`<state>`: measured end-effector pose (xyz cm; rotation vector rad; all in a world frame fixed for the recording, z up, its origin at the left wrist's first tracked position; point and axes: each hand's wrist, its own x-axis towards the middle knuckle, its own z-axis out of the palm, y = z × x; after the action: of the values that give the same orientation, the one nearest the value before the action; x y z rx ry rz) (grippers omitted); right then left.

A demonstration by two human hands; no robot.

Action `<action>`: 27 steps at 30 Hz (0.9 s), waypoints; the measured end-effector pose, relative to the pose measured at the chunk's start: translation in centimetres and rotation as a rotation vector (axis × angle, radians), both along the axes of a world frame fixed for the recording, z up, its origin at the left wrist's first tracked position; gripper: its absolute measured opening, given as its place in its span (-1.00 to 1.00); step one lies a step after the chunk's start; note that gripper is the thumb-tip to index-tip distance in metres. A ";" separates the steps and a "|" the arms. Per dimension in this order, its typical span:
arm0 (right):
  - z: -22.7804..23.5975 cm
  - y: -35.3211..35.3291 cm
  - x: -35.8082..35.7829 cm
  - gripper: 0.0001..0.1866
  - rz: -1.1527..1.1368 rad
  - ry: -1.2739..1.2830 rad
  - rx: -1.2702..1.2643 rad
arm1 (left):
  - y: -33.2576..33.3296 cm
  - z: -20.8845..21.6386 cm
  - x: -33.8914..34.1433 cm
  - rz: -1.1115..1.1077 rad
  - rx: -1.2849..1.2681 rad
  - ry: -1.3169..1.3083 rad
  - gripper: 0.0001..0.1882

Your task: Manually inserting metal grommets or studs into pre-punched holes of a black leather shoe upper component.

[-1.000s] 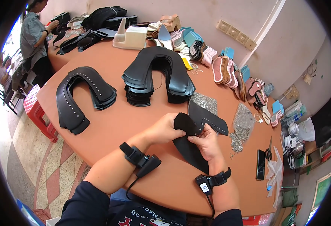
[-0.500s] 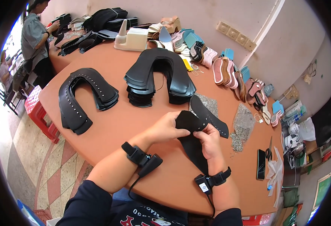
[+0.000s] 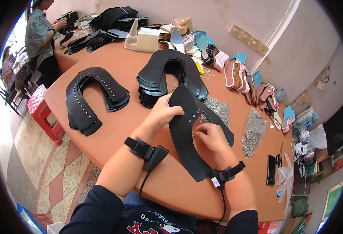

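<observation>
In the head view I see the left hand point(image 3: 165, 112) pinching the black strap point(image 3: 182, 134) over the surface point(image 3: 116, 126); the right hand's point(image 3: 212, 136) fingertips bunch close, holding what I can't tell; a slack left pinch might let the strap twist.

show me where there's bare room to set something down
A broad bare patch of table lies between the studded black stack and the left forearm. A smaller one lies between the right forearm and the phone. Crowded: the wall side, lined with shoe parts, and around the right hand, with the black piece and bags of metal bits close by.
</observation>
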<state>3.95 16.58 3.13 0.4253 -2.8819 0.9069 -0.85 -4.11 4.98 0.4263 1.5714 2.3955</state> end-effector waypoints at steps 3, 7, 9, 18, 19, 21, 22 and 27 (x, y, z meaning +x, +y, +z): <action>-0.4 -0.9 -0.3 -0.91 -0.039 -0.021 0.072 | -0.2 -0.1 -0.2 0.019 -0.025 -0.003 -0.71; -0.2 -1.5 0.1 -0.91 -0.009 0.024 0.231 | -0.3 -0.5 -0.3 0.021 -0.059 -0.029 -0.68; -0.8 -1.2 0.1 -0.91 -0.015 0.005 0.254 | 0.0 -0.1 0.0 -0.042 -0.038 -0.053 -0.64; -0.1 0.7 2.3 -0.89 -0.091 -0.107 -0.527 | 0.1 -1.5 0.1 -0.357 -0.335 0.130 -0.52; 0.0 0.6 2.8 -0.86 -0.091 -0.130 -0.678 | 0.2 -2.3 -0.2 -0.332 -0.320 0.188 -0.53; 0.3 1.1 3.7 -0.88 -0.111 -0.169 -0.775 | 0.4 -1.3 0.2 -0.320 -0.204 0.040 -0.56; 0.6 1.2 4.1 -0.89 -0.129 -0.210 -0.874 | 0.6 -1.0 0.4 -0.305 -0.088 -0.109 -0.59; -0.6 0.6 4.5 -0.92 -0.181 -0.155 -1.079 | 2.3 -1.7 1.4 -0.401 -0.123 -0.136 -0.47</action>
<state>8.46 17.19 2.53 -0.0228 -2.0096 2.2405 0.56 -1.83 3.29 0.4897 1.4091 1.9736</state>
